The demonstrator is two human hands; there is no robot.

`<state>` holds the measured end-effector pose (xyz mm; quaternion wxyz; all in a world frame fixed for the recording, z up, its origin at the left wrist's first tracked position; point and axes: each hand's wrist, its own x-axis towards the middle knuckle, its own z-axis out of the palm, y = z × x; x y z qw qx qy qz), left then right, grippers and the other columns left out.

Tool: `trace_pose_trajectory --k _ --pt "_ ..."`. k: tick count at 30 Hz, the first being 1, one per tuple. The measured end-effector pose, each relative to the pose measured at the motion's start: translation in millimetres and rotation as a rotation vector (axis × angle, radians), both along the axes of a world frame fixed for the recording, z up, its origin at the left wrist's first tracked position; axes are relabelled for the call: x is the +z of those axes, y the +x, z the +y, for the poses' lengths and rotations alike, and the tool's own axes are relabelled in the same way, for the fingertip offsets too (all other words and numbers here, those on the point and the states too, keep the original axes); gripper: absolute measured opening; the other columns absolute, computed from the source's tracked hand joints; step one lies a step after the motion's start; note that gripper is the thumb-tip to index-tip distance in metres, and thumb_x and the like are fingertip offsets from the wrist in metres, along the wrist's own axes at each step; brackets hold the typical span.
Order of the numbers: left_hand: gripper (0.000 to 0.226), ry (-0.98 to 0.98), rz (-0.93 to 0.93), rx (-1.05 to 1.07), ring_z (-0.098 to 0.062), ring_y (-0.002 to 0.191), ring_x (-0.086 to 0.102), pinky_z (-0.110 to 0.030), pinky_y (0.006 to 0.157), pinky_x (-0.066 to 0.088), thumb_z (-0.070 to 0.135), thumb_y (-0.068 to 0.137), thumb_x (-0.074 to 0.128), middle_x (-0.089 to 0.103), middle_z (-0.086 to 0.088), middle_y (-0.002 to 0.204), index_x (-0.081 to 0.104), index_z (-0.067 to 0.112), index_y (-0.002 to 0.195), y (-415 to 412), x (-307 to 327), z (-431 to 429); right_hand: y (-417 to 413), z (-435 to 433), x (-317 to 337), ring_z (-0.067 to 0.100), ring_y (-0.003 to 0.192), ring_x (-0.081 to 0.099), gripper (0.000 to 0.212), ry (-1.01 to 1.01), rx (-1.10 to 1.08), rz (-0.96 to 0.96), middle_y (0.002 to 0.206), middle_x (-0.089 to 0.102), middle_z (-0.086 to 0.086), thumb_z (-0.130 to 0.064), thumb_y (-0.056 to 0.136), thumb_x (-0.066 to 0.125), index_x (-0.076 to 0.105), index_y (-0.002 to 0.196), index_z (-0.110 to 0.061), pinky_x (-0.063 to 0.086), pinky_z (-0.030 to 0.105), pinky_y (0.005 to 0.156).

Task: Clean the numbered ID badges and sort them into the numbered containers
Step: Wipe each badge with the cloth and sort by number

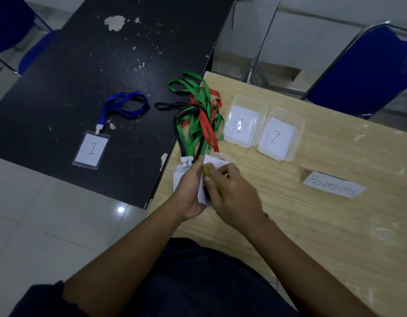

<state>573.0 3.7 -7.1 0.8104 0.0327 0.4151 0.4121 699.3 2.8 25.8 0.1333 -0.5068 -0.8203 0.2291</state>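
Closest in, both hands meet over the near-left corner of the wooden table (312,225). The left hand (190,191) grips a badge (201,194) along its left edge, fingers stretched up its side. The right hand (235,195) has its fingers curled round a yellow-green cloth (210,176) and presses it onto the badge face. The badge's long axis runs away from the person, clip end far, and its number is hidden under the cloth and fingers.

Under the left hand lies a stack of badges (177,179), their clips pointing away into a tangle of green, red and black lanyards (199,115).

Beyond and to the right of the hands stand 2 clear containers, touching side by side: container 1 (229,121) on the left, container 2 (299,133) on the right. Both lie on the right hand's side, so that hand is likely the nearer for the drop, though it would have to let go of the cloth or hand over. A paper label (333,186) rests right of the hands.

Far left, on the black table (83,65), a blue-strap badge (91,148) marked 1 lies apart.
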Motion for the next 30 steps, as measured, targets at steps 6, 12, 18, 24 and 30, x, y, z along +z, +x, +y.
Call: trace_pose_trajectory --k 6,12,18,24,30 --pt "0.054 0.022 0.017 0.002 -0.025 0.114 0.065 -0.042 0.1 0.051 0.055 0.095 0.043 0.069 -0.009 0.123 0.072 0.016 0.119 0.2 2.1 -1.7 0.6 -3.7 -0.9 0.023 0.067 0.053 0.039 -0.025 -0.055 0.059 0.1 0.05 0.004 -0.036 0.102 0.041 0.055 0.133 -0.018 0.042 0.033 0.047" --pt "0.064 0.068 0.023 -0.001 -0.026 0.101 0.064 -0.042 0.09 0.052 0.051 0.089 0.045 0.063 -0.013 0.122 0.06 0.006 0.131 1.6 7.8 -2.0 19.5 2.0 -8.1 0.025 0.068 0.053 0.042 0.034 -0.152 -0.126 0.105 0.052 0.006 -0.037 0.102 0.04 0.053 0.137 -0.016 0.036 0.029 0.047" --pt "0.063 0.023 0.067 0.022 -0.028 0.116 0.063 -0.043 0.104 0.044 0.054 0.101 0.032 0.066 -0.015 0.127 0.065 0.007 0.128 6.0 13.1 6.7 5.9 -23.6 -10.6 0.02 0.076 0.054 0.039 -0.076 -0.095 0.195 0.104 0.05 0.004 -0.03 0.101 0.048 0.055 0.138 -0.017 0.047 0.036 0.055" --pt "0.062 0.01 0.009 0.101 -0.033 0.121 0.06 -0.045 0.1 0.05 0.054 0.101 0.035 0.06 -0.019 0.135 0.053 0.009 0.141 -4.9 10.3 4.5 23.5 -34.1 -22.2 0.011 0.066 0.049 0.039 0.013 0.034 0.098 0.103 0.052 -0.001 -0.035 0.1 0.048 0.056 0.136 -0.023 0.039 0.027 0.045" --pt "0.067 -0.012 0.061 0.075 -0.031 0.121 0.06 -0.045 0.101 0.048 0.057 0.101 0.029 0.062 -0.014 0.134 0.061 0.008 0.133 2.2 6.5 6.2 14.8 -11.0 -18.8 0.016 0.068 0.053 0.036 -0.008 -0.22 0.07 0.104 0.049 -0.002 -0.036 0.1 0.044 0.057 0.131 -0.025 0.042 0.028 0.047"
